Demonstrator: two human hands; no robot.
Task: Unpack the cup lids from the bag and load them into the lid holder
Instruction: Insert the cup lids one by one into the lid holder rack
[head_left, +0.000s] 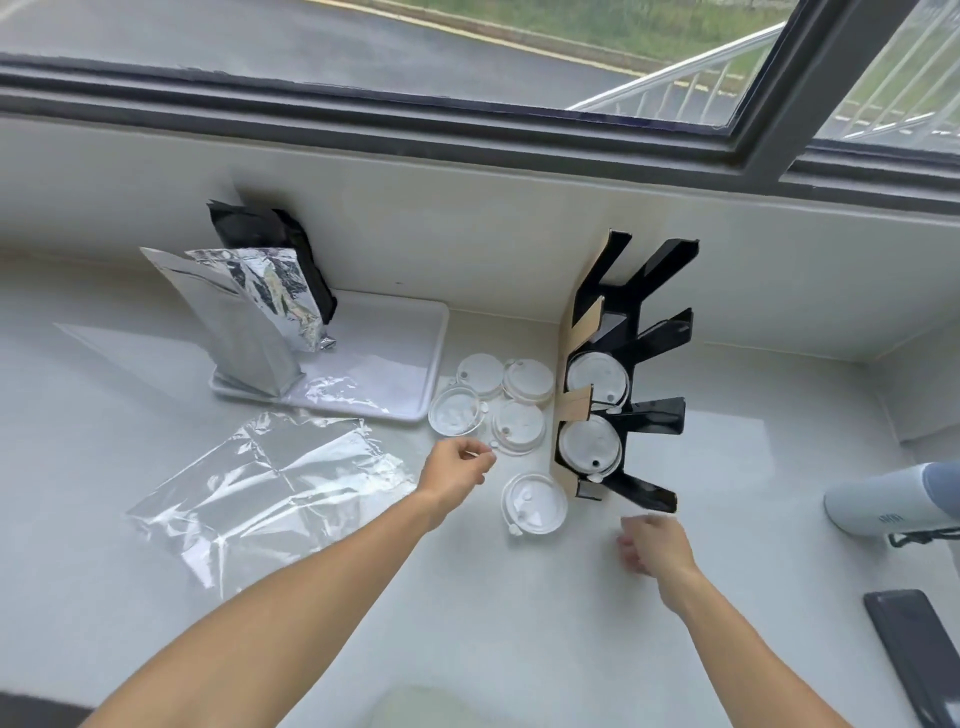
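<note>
1. Reaching with left hand (457, 467) toward loose lids (511, 410) on counter (467, 613), fingers loosely curled, gripping nothing.
2. Hovering with right hand (652, 543) just below lid holder (618, 374), blurred, cannot tell the grip.
3. Sitting in holder: two lids (592, 415).
4. Lying flat left of the hands: empty clear bag (270, 488).
5. Lying alone near holder base: one lid (534, 503).

A drinks-prep spot, likely a café counter (519, 613) set under a window (467, 62) facing a road. A black lid holder (623, 374), 5 loose cup lids (519, 410), foil pouches (249, 312) and a tray (384, 353) suggest it.
</note>
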